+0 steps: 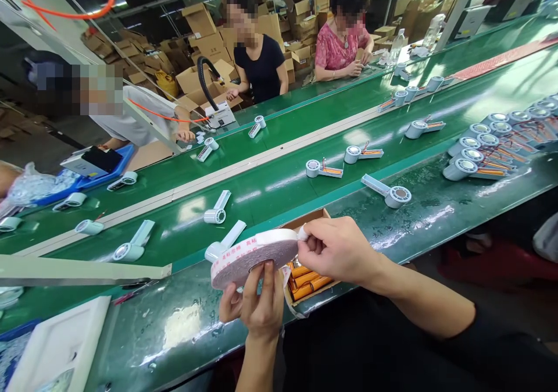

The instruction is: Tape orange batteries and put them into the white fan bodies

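Observation:
A large flat roll of white tape [257, 253] with red print rests on the fingers of my left hand [261, 302], which grip it from below near its core. At the roll's right edge, my right hand [337, 249] pinches the tape's loose end between thumb and fingers. Below the roll, a cardboard box [325, 213] holds several orange cylinder cells [307, 284], partly hidden by the roll and my hands. On the bench to the right lies a pale blue handheld fan body [396, 195]. Another fan body [215, 251] shows just behind the roll.
Several fan bodies lie along the green conveyor belt [279, 188], and a dense group of them [466, 159] stands on the bench at right. A white tray [61, 345] is at lower left. Across the belt sit several co-workers [261, 60], with cardboard boxes behind.

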Available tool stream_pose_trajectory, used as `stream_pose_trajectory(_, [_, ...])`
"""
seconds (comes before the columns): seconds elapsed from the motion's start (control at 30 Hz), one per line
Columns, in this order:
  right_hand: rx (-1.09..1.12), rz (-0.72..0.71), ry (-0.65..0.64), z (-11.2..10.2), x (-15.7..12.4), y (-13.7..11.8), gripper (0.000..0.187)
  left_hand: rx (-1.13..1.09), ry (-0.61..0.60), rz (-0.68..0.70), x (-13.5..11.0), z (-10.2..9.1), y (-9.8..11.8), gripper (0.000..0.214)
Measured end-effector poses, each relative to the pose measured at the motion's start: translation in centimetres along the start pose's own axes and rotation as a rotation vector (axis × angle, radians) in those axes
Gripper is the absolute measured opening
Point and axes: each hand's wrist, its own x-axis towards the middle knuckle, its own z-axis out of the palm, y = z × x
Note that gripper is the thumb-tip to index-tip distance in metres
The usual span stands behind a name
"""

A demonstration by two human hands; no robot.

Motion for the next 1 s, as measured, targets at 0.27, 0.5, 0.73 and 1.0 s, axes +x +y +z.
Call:
stream_pose_trajectory(0.27, [0.761,0.527,-0.167,1.2,-0.3,1.4,0.003,0.010,0.007,-0.021,-1.2,0.2,-0.2,0.052])
stream_pose_trajectory(0.5, [1.041,0.614,-0.129,2.2,-1.3,1.6,0.016,0.012,0.015,-0.054,-2.3,0.5,-0.3,0.049])
stream_pose_trajectory(0.73, [0.679,0.305,-0.107,0.5,-1.0,0.7,0.005,0.003,0.034,-0.076,-3.5,0.8,-1.2,0.050])
stream_pose_trajectory(1.0, [0.216,-0.029,-0.014,-0.6,-0.8,-0.3,0.006,-0.033,0.036,-0.019,-2.3,0.5,-1.4,0.049])
